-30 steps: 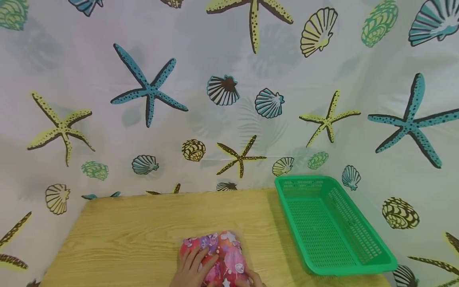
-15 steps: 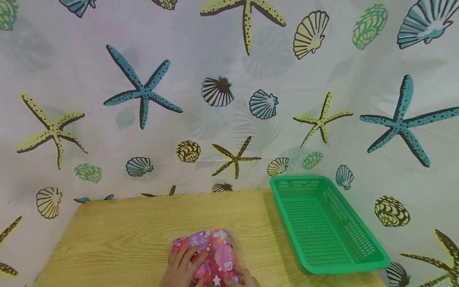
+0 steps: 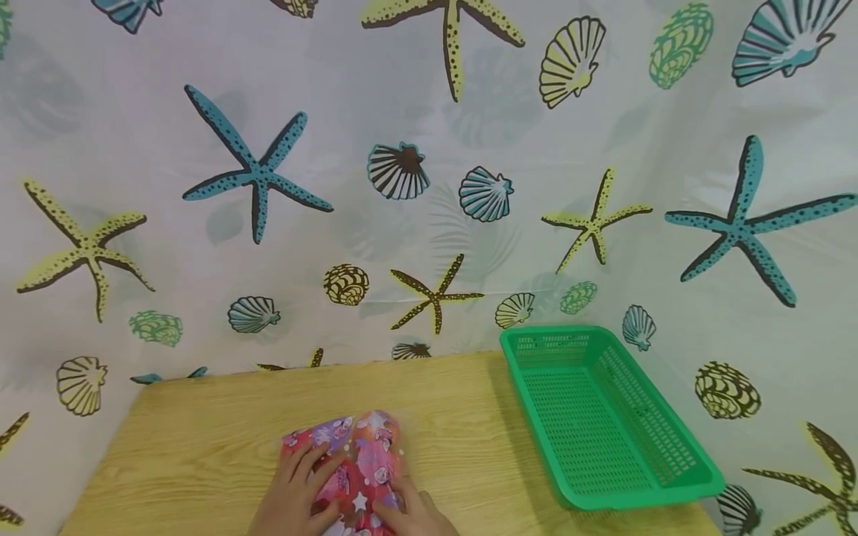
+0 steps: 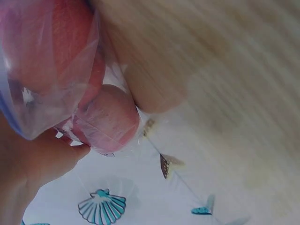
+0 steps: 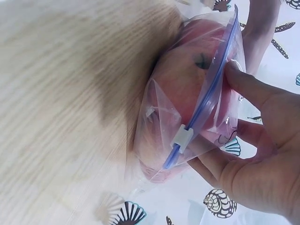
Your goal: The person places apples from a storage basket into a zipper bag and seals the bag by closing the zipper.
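A zip bag printed with red, pink and purple pictures lies on the wooden tabletop in the head view. In the right wrist view, its blue seal has a white slider, and red round fruits, apple-like, show through the clear side. My left hand rests on the bag's upper left with fingers spread over the print. The right hand grips the bag's near right side, thumb and fingers on the plastic by the seal. In the left wrist view, a reddish fruit bulges inside the clear plastic.
A green perforated plastic basket stands to the right of the bag. The wooden tabletop reaches back to a white cloth printed with starfish and shells, which also hangs at both sides.
Both hands and the bag have shifted left and slightly away across the tabletop. The head view has also turned a little to the right. The basket stays in place on the table.
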### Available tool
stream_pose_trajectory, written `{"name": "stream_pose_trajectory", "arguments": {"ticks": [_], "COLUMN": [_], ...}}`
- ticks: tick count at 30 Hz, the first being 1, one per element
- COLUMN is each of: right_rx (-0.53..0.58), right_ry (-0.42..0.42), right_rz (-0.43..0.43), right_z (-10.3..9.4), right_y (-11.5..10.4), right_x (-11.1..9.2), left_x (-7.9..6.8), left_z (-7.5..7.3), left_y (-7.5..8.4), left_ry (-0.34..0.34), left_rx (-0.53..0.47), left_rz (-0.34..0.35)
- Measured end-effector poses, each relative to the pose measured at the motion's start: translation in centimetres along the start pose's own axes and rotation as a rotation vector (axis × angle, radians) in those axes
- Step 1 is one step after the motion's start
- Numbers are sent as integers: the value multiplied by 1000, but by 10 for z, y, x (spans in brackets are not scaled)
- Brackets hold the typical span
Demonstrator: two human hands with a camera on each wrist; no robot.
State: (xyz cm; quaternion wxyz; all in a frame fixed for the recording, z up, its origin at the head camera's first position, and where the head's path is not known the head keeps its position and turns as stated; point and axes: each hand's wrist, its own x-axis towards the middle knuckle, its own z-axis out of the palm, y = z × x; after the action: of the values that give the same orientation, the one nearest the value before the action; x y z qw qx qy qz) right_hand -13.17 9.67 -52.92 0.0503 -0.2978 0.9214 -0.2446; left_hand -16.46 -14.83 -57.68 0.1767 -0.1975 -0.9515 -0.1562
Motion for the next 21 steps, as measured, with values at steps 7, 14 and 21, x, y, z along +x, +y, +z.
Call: {"name": "stream_pose_trajectory", "arguments": {"ticks": [7, 14, 21], "right_rx": [-141, -202, -255], "right_ry": [12, -23, -23], "right_rz": [-60, -97, -98], "right_z": [10, 19, 33], "right_y": [-14, -30, -47], "right_x": [34, 70, 102], "left_x": [6, 13, 17], "left_z": [-16, -29, -45], "left_y": [-28, -60, -92], "left_ry": [-97, -197, -202], "left_rx": [-76, -126, -152], "left_rz": [-133, -260, -280]}}
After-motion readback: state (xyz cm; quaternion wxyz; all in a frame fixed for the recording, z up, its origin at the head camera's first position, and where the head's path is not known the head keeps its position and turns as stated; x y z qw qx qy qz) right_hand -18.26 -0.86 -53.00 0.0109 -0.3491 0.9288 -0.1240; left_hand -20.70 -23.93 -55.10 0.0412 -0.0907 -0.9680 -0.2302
